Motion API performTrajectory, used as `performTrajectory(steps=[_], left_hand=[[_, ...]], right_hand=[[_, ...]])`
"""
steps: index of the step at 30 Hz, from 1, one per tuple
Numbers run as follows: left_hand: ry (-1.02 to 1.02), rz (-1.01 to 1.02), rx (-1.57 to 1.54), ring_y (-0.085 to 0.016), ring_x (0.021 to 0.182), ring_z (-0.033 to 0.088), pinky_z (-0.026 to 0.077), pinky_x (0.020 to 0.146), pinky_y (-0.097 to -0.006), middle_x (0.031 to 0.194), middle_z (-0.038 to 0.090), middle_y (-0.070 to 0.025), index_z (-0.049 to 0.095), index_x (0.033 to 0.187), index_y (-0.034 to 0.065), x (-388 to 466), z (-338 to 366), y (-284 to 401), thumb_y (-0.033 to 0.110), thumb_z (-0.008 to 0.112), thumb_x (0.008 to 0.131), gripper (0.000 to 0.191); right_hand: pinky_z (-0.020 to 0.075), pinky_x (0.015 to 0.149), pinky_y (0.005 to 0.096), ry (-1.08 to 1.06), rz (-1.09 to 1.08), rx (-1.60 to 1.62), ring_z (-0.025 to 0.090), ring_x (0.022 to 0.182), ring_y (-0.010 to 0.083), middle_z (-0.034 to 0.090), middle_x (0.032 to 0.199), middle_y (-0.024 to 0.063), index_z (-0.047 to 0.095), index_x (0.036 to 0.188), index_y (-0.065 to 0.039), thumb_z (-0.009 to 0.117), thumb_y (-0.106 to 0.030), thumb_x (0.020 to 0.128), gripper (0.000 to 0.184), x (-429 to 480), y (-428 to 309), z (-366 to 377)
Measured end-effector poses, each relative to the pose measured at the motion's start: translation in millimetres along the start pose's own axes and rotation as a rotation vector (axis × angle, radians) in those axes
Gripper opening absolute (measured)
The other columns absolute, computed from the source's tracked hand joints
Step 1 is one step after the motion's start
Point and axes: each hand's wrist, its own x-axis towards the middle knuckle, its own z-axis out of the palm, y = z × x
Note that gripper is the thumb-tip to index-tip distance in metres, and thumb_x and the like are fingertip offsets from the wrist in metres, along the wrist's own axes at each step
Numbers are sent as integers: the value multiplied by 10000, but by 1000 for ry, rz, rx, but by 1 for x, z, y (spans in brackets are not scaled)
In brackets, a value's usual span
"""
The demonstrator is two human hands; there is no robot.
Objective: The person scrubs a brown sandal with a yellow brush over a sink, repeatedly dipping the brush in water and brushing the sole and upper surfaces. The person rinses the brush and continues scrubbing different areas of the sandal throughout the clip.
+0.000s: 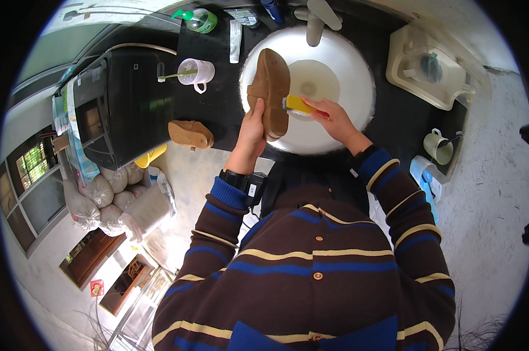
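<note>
My left hand [252,131] grips a tan shoe [273,87] by its side, with the sole facing up, above the left part of a white round washbasin [356,118]. In my right hand [334,120] is a yellow scrubbing brush [300,105] with pale bristles and a red part at the handle. Its bristles touch or nearly touch the sole's right edge near the heel. A second tan shoe [190,134] lies on its side at the counter's front edge, left of my left hand. Shallow cloudy water [317,79] covers the basin's bottom.
A faucet [316,30] overhangs the basin's back. On the black counter [223,103] stand a pink mug [197,72] with a toothbrush, a white tube [235,41] and a green pump bottle [201,21]. At right are a beige plastic container [427,70] and a cream mug [440,147].
</note>
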Motion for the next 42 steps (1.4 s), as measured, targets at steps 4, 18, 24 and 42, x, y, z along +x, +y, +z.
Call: performTrajectory(steps=[4, 18, 24, 42], left_hand=[[-17, -27, -14, -178, 1142, 583, 479, 949, -315, 1278, 594, -99, 438, 1390, -13, 8, 2, -5, 370, 473, 1039, 520], [43, -120, -43, -181, 1122, 597, 495, 932, -320, 1263, 598, -96, 436, 1385, -11, 11, -15, -11, 363, 458, 1046, 506], [1, -137, -45, -171, 1085, 617, 513, 895, -312, 1238, 609, -94, 443, 1374, -9, 3, -29, -6, 380, 468, 1040, 513], [139, -61, 422, -205, 1136, 547, 467, 927, -312, 1303, 501, -151, 290, 1389, -62, 21, -15, -20, 297, 659, 906, 707]], right_hand=[[465, 802, 355, 3, 25, 25, 575, 842, 290, 622, 970, 146, 579, 1365, -195, 619, -77, 904, 478, 3, 4, -2], [479, 806, 399, -33, -11, -79, 589, 862, 325, 632, 943, 144, 579, 1358, -224, 612, -148, 919, 447, 20, 41, -3], [519, 741, 467, -21, 383, -727, 633, 838, 351, 633, 967, 150, 506, 1394, -286, 538, -192, 945, 460, 30, 110, 8], [458, 749, 329, 23, 152, -130, 540, 763, 259, 527, 840, 112, 525, 1414, -236, 553, -152, 977, 446, -7, 10, 36]])
